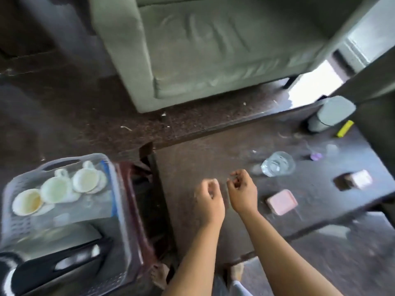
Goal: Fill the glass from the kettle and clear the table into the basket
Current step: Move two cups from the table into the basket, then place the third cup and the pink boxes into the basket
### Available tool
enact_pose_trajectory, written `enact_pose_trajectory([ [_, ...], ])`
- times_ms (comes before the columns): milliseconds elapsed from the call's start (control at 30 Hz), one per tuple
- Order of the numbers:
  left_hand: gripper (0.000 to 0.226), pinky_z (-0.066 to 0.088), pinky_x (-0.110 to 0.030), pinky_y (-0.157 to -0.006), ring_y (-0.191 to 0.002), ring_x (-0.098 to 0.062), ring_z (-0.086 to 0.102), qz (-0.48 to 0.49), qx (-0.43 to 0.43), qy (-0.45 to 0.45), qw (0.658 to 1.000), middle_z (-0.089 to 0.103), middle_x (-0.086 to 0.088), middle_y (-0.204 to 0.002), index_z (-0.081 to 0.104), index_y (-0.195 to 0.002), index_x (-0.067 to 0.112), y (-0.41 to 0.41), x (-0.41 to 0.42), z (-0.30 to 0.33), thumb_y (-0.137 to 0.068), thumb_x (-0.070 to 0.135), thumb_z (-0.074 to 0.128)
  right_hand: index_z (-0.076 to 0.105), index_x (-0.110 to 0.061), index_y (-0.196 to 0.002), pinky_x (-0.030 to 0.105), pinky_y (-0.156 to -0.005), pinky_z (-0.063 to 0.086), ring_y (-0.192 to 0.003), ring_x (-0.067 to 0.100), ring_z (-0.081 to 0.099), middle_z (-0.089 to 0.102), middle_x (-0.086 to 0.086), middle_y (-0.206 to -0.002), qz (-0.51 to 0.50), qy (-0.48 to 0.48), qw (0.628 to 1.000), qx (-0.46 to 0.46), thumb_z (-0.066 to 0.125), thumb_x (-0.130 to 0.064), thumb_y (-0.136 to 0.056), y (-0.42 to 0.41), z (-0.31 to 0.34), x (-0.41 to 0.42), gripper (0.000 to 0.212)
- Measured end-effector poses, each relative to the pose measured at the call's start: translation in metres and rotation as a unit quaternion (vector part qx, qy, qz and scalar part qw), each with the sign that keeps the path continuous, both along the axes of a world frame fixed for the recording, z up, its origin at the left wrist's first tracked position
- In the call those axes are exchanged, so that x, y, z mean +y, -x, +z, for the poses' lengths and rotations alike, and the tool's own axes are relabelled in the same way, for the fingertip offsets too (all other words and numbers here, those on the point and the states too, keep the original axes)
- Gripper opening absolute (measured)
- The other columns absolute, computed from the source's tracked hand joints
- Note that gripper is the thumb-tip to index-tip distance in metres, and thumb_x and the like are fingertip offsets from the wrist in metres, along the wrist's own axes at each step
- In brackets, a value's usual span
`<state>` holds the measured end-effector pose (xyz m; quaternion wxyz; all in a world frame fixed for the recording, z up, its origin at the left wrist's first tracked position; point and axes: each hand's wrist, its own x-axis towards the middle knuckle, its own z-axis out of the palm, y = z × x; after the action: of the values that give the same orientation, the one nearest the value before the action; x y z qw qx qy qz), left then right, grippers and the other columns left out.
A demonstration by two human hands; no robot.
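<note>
A clear glass stands on the dark table, right of my hands. The grey plastic basket sits on a red stool at the left and holds three white cups on saucers and a black object. A grey kettle-like vessel stands at the table's far right. My left hand and my right hand hover side by side over the table, fingers loosely curled, holding nothing that I can see.
On the table lie a pink square coaster, a small pinkish box, a yellow object and a small purple item. A green sofa stands beyond the table. My bare feet show at the bottom.
</note>
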<state>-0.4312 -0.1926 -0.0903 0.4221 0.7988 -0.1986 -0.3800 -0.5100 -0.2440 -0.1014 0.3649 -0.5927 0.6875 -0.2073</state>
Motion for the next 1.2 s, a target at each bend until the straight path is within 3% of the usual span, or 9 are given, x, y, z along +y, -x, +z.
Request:
enact_pose_trajectory([
  [167,0.021,0.038,-0.033,-0.066,-0.082,-0.031,0.061,-0.129,0.153,-0.134,0.971,0.069,-0.015,-0.083,0.064,-0.075,0.012,0.108,-0.008,-0.030,-0.091,0.023,0.059,0.065,-0.002,-0.104,0.042,-0.093,0.040,-0.103,0.040,0.055,0.059,0.025,-0.108,-0.113,-0.049,0.983,0.134,0.059,0.002,-0.080,0.145,-0.029,-0.024,0.026],
  [233,0.012,0.044,-0.031,-0.077,-0.098,-0.030,0.062,-0.135,0.197,-0.176,0.955,0.070,-0.015,-0.102,0.067,-0.093,0.011,0.135,-0.018,-0.042,-0.089,0.013,0.056,0.060,0.001,-0.119,0.042,-0.100,0.035,-0.114,0.044,0.048,0.052,0.028,-0.122,-0.103,-0.104,0.973,0.176,0.059,0.002,-0.080,0.185,-0.041,-0.032,0.039],
  [300,0.025,0.044,-0.031,-0.087,-0.108,-0.028,0.060,-0.142,0.213,-0.209,0.944,0.066,-0.013,-0.115,0.062,-0.113,0.008,0.164,-0.025,-0.052,-0.088,0.011,0.056,0.051,0.001,-0.131,0.042,-0.103,0.033,-0.121,0.044,0.044,0.046,0.028,-0.131,-0.055,-0.144,0.970,0.187,0.060,-0.001,-0.083,0.209,-0.052,-0.038,0.048],
  [467,0.031,0.046,-0.036,-0.090,-0.111,-0.033,0.060,-0.128,0.189,-0.217,0.949,0.064,-0.020,-0.120,0.061,-0.117,0.004,0.198,-0.046,-0.070,-0.089,0.010,0.051,0.050,-0.004,-0.132,0.036,-0.092,0.039,-0.118,0.038,0.051,0.056,0.023,-0.127,0.062,-0.167,0.974,0.141,0.053,-0.003,-0.089,0.225,-0.068,-0.043,0.043],
  [633,0.030,0.049,-0.035,-0.085,-0.103,-0.032,0.063,-0.097,0.144,-0.205,0.963,0.067,-0.016,-0.114,0.061,-0.114,0.006,0.199,-0.057,-0.061,-0.088,0.014,0.051,0.060,-0.008,-0.119,0.031,-0.082,0.042,-0.105,0.033,0.060,0.065,0.016,-0.116,-0.027,-0.150,0.985,0.078,0.052,-0.013,-0.092,0.225,-0.059,-0.039,0.028],
  [767,0.020,0.044,-0.031,-0.074,-0.090,-0.026,0.061,-0.104,0.108,-0.172,0.974,0.068,-0.010,-0.104,0.062,-0.105,0.014,0.156,-0.048,-0.030,-0.088,0.018,0.054,0.057,-0.016,-0.089,0.028,-0.069,0.037,-0.087,0.025,0.060,0.066,0.006,-0.094,-0.034,-0.114,0.992,0.034,0.058,-0.027,-0.093,0.197,-0.028,-0.031,0.012],
  [833,0.015,0.044,-0.031,-0.074,-0.089,-0.023,0.060,-0.104,0.066,-0.158,0.980,0.068,-0.007,-0.101,0.064,-0.100,0.018,0.115,-0.042,-0.009,-0.088,0.020,0.056,0.053,-0.019,-0.077,0.027,-0.065,0.032,-0.081,0.024,0.060,0.064,0.002,-0.082,-0.018,-0.093,0.995,0.011,0.061,-0.029,-0.092,0.166,-0.008,-0.027,0.020],
  [1067,0.017,0.048,-0.035,-0.081,-0.092,-0.023,0.063,-0.071,-0.087,-0.120,0.986,0.069,-0.002,-0.096,0.066,-0.102,0.022,-0.070,-0.013,0.094,-0.088,0.031,0.061,0.055,-0.018,-0.075,0.011,-0.057,0.035,-0.065,0.006,0.053,0.059,-0.008,-0.068,0.111,-0.004,0.987,-0.117,0.065,-0.028,-0.089,-0.009,0.074,-0.022,0.020],
  [1200,0.028,0.048,-0.035,-0.072,-0.079,-0.018,0.062,-0.080,-0.126,-0.110,0.983,0.065,0.005,-0.080,0.063,-0.104,0.025,-0.171,0.024,0.170,-0.080,0.040,0.063,0.057,-0.024,-0.073,0.004,-0.055,0.038,-0.060,-0.004,0.052,0.058,-0.013,-0.062,0.172,-0.002,0.971,-0.166,0.067,-0.034,-0.086,-0.106,0.125,-0.008,0.019],
])
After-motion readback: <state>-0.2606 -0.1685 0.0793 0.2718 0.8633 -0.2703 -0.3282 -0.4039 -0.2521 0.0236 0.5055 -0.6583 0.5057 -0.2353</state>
